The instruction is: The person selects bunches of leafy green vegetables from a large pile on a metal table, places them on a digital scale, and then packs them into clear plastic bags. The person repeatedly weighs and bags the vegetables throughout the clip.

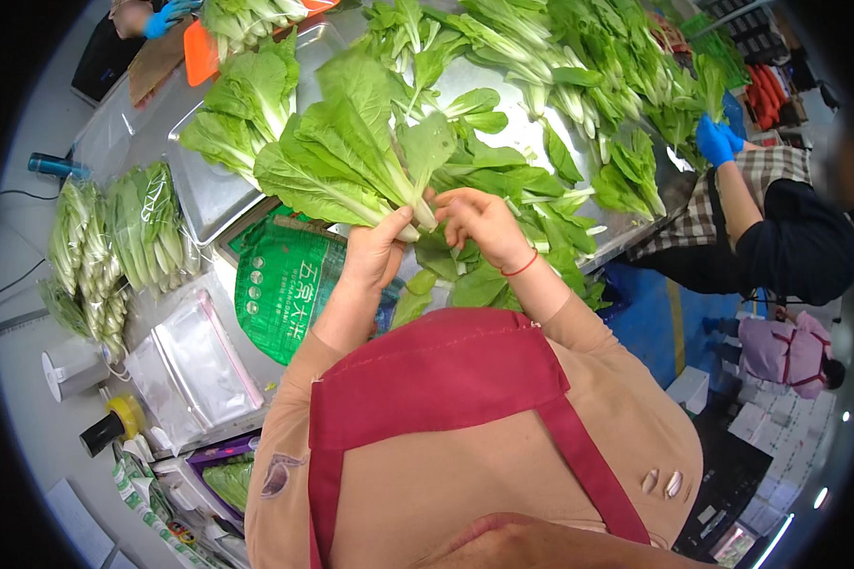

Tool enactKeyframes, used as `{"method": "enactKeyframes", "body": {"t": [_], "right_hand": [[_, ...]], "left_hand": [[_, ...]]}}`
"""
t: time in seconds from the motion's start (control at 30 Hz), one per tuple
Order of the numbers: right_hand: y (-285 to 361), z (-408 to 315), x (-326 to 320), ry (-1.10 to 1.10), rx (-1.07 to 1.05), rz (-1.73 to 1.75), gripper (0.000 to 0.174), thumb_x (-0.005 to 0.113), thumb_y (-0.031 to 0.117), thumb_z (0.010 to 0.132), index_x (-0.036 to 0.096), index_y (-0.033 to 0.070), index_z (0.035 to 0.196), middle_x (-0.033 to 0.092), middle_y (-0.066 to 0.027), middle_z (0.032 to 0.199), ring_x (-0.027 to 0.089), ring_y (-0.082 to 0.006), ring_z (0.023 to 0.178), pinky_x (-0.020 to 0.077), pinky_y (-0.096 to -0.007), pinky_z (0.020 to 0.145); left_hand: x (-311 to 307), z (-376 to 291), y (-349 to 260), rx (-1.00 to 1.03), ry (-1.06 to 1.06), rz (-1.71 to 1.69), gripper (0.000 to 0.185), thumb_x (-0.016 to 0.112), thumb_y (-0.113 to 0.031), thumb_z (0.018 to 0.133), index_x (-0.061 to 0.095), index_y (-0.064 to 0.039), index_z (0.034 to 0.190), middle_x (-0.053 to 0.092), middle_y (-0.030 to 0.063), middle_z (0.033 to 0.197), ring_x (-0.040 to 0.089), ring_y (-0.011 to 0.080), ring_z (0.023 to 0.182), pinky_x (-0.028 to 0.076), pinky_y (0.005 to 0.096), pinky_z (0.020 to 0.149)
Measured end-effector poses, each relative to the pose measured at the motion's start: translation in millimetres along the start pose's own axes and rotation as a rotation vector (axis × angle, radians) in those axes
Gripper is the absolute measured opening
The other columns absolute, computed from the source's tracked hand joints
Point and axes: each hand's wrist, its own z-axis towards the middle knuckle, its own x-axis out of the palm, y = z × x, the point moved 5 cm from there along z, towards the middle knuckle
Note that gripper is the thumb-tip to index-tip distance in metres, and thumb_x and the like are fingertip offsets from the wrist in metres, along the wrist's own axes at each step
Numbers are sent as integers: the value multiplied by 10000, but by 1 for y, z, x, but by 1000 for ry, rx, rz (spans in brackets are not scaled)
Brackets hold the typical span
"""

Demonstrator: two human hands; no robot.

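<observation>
My left hand (pixel 378 249) grips the pale stem ends of a bunch of leafy greens (pixel 349 153), thumb on top, leaves fanning away from me. Close against the base of those stems is my right hand (pixel 485 226), its fingers curled. Whether its fingertips pinch a stem is hidden. Under and beyond my right hand, loose greens (pixel 502 171) lie heaped on a shiny metal table (pixel 462 75). Another bunch of leafy greens (pixel 245 107) rests on a metal tray (pixel 220 199) to the left. A green woven sack (pixel 277 284) hangs by my left forearm.
Bagged greens (pixel 142 227) stand at the left, near a stack of clear plastic bags (pixel 196 363) and a yellow tape roll (pixel 126 415). A co-worker's blue-gloved hands (pixel 717 141) hold greens at the right. Another blue glove (pixel 171 18) shows at the top left, near an orange basket (pixel 199 57).
</observation>
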Motion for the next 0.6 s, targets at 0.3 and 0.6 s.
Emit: {"method": "enactKeyframes", "body": {"t": [0.3,0.6], "right_hand": [[-11,13,0,-65,-123,48,352,682,72,825,557,9,1148,627,-50,905,589,-76,735,487,-229,610],[-19,7,18,280,42,392,326,577,138,930,532,-22,1211,646,-69,941,611,-109,728,503,-231,626]], "left_hand": [[-11,-1,5,14,-151,126,406,662,-14,837,519,12,1217,603,116,1146,584,207,1041,474,330,903],[0,2,2,41,-66,-34,451,625,-87,892,452,6,1298,584,119,1155,577,189,1009,492,321,822]]}}
